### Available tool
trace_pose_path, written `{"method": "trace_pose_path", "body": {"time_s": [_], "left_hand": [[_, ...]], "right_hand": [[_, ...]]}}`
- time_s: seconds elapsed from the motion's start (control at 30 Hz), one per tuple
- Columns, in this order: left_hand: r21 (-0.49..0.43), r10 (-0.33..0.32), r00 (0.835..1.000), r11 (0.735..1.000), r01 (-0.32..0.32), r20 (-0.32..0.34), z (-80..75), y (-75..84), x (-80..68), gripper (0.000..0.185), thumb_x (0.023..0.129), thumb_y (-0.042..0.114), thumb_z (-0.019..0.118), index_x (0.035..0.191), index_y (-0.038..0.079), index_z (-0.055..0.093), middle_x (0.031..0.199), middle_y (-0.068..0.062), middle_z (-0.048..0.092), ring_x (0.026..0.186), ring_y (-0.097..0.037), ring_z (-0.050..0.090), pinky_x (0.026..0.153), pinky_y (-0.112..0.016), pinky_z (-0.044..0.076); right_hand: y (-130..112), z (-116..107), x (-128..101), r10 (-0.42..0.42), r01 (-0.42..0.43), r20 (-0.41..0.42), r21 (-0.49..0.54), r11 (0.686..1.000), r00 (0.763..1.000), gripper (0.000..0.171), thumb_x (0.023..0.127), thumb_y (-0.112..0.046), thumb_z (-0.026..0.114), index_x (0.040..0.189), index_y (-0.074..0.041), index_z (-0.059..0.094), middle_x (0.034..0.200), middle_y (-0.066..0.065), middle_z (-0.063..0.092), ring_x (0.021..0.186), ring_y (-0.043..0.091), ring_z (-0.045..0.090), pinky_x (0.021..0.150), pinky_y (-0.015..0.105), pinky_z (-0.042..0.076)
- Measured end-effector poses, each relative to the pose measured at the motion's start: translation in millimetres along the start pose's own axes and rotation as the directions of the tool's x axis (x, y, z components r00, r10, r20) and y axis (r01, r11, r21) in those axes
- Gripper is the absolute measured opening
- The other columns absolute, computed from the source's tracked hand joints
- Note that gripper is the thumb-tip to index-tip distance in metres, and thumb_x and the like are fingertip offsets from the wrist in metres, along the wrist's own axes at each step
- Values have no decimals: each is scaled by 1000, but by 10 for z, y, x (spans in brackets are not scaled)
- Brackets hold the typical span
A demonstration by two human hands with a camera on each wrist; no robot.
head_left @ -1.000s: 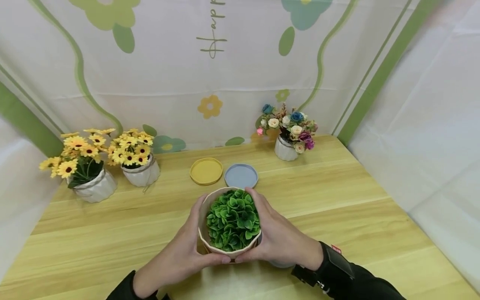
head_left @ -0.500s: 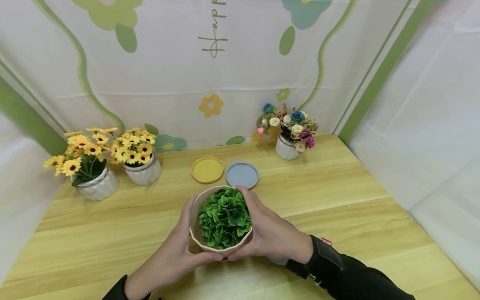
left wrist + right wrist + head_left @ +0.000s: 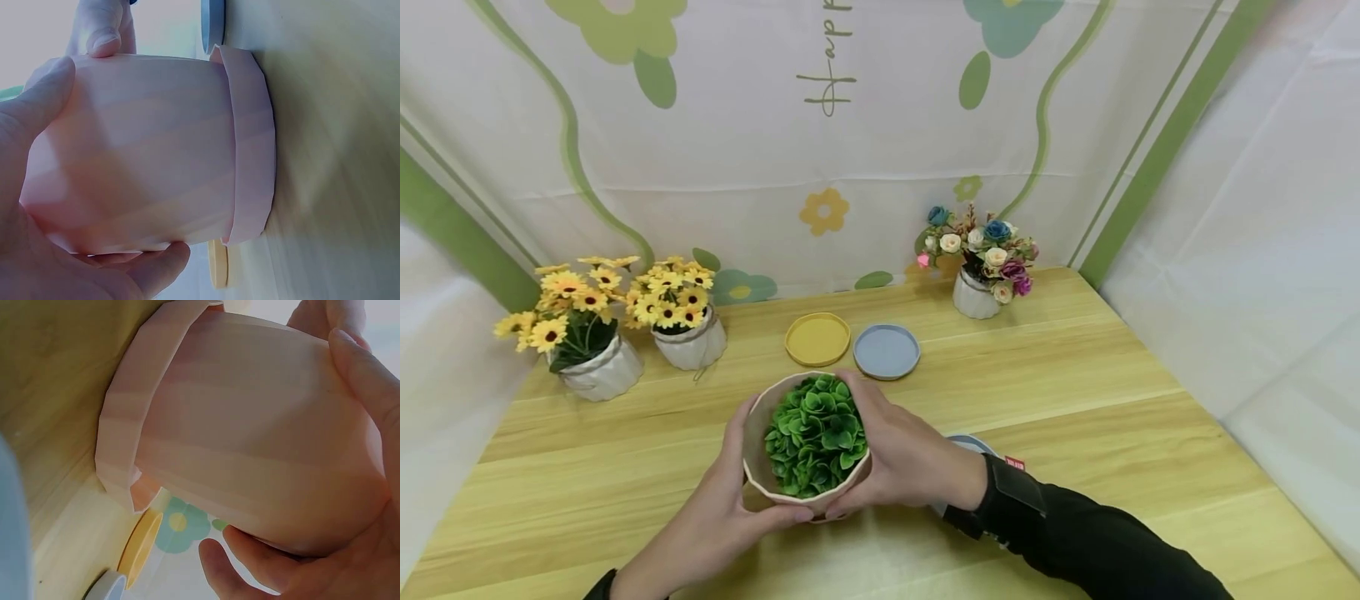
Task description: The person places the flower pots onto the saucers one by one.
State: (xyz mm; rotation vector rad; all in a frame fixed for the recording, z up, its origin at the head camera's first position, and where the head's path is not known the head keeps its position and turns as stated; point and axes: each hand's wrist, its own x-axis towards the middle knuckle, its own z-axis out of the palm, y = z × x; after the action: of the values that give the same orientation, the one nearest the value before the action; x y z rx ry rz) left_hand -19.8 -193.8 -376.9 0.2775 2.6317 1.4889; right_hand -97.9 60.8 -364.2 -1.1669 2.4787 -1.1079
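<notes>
A pale pink ribbed pot filled with green leafy plant is at the front middle of the wooden table. My left hand grips its left side and my right hand grips its right side, fingers curled round the wall. In the left wrist view the pot sits in a matching pink saucer at the table top. The right wrist view shows the same pot and saucer; I cannot tell if the saucer touches the wood.
A yellow saucer and a blue saucer lie behind the pot. Another blue saucer peeks out by my right wrist. Two sunflower pots stand back left, a mixed bouquet pot back right. Cloth walls enclose the table.
Both hands have carried the pot leftward along the table front. A blue saucer beside my right wrist has come into sight.
</notes>
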Motion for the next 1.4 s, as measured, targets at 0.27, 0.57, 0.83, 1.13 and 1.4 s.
{"method": "trace_pose_path", "body": {"time_s": [0.27,0.57,0.83,1.13,1.4], "left_hand": [[7,12,999,1000,-11,-37,-111,-68,-58,134,83,38,92,169,28,-11,171,-25,19,152,-50,32,111,-74,40],[34,26,997,999,-24,-71,-209,-129,-59,135,83,32,92,169,25,-12,169,-30,20,150,-53,34,110,-75,40],[64,63,994,996,-57,-90,-321,-234,-19,134,84,24,91,169,21,-12,168,-30,22,148,-53,37,108,-71,44],[49,107,990,994,-103,-94,-443,-293,47,129,86,17,89,169,25,-9,169,-26,20,150,-51,34,109,-64,46],[24,105,989,994,-103,-108,-468,-311,113,125,88,17,88,169,25,-7,169,-24,21,152,-50,33,111,-65,45]], "right_hand": [[-30,54,146,-10,13,50,-49,999,999,145,69,-53,98,169,-24,-4,168,8,32,149,17,44,117,38,49],[-57,46,343,-47,56,93,-97,994,995,143,71,-54,96,169,-17,-1,166,11,35,144,19,49,115,34,50],[-57,71,532,-46,61,115,-133,989,992,140,72,-56,95,168,-16,3,166,11,37,138,18,55,107,30,54],[-46,88,717,-47,66,120,-159,985,992,141,72,-62,93,169,-15,2,164,13,41,124,16,62,97,26,57],[5,46,819,-18,35,154,-108,994,988,140,74,-61,91,170,-19,-2,173,11,28,119,16,67,89,22,57]]}}
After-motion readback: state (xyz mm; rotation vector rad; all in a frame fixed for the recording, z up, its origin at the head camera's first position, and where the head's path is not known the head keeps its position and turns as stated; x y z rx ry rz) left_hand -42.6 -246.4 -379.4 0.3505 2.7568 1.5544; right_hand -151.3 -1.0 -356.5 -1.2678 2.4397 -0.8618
